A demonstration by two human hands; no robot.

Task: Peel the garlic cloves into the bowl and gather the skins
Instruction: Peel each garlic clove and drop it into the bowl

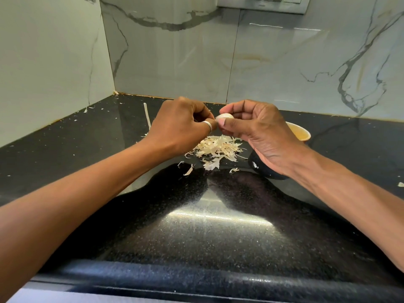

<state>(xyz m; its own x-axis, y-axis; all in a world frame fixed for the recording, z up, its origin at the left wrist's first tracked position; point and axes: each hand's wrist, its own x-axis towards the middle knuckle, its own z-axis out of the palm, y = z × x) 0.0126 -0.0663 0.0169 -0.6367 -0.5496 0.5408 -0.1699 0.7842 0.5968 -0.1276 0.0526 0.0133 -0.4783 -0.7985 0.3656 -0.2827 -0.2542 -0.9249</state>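
Fingers point(229, 126): your right hand point(262, 136) pinches the garlic clove point(225, 116); your left hand point(181, 125) nips its tip.
Beneath: skin pile point(218, 149).
Nearer you: counter point(196, 226), front edge.

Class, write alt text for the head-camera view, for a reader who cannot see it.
A right hand holds a garlic clove while the left hand, wearing a ring, picks at its skin. Beneath them a pile of garlic skins lies on a black countertop, and a yellow bowl sits partly hidden behind the right hand.
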